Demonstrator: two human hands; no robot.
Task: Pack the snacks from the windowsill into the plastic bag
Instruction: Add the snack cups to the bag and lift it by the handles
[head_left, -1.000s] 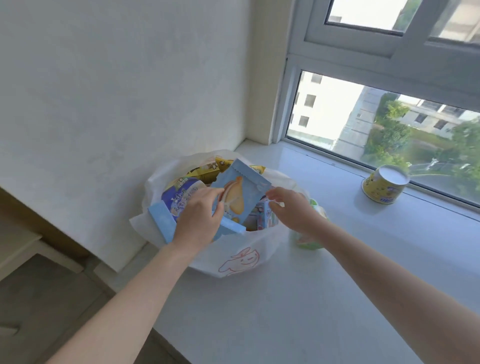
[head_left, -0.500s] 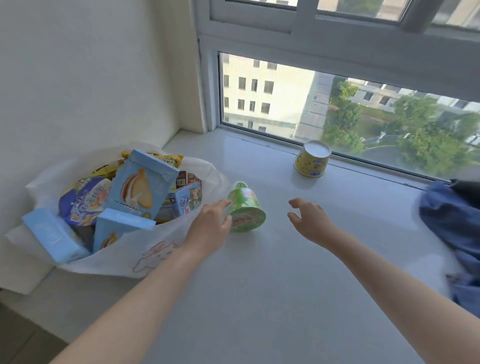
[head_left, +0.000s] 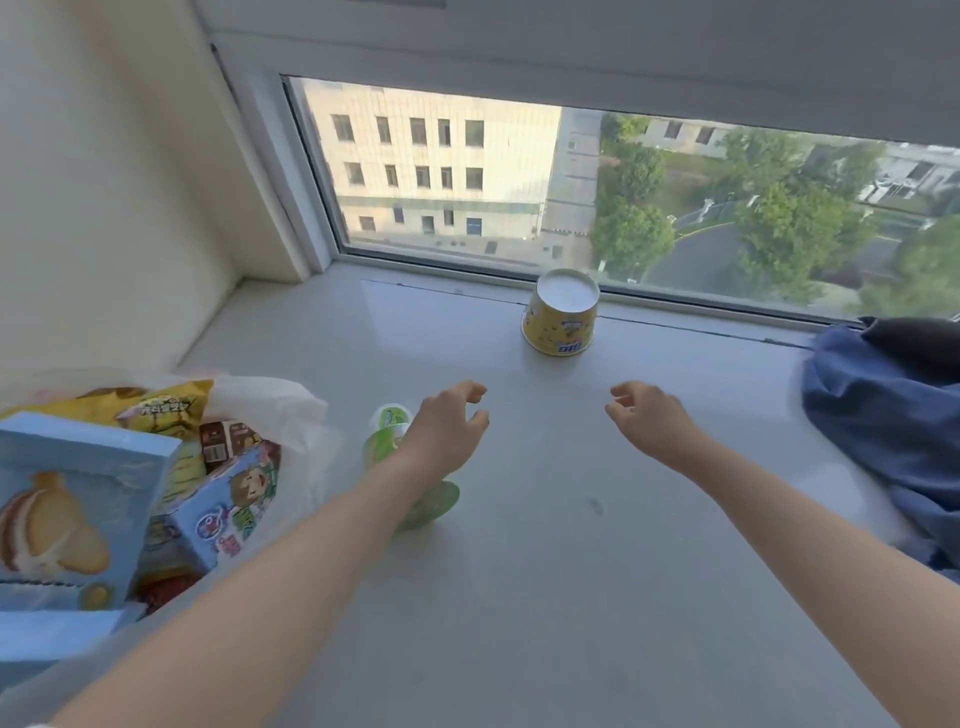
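Apparently upside down, the yellow snack cup stands on the windowsill close to the glass, well apart from the white plastic bag at the left, which bulges with boxes. The left hand and right hand hover short of it, fingers loosely curled and empty, likely to take it from both sides. A green cup lies tipped under the left wrist, just beside the bag; blue cloth sits clear at the right.

Open windowsill strip runs mid-frame up to yellow cup at the glass. Left: green cup (on its side), then plastic bag. Right edge: blue cloth heap.
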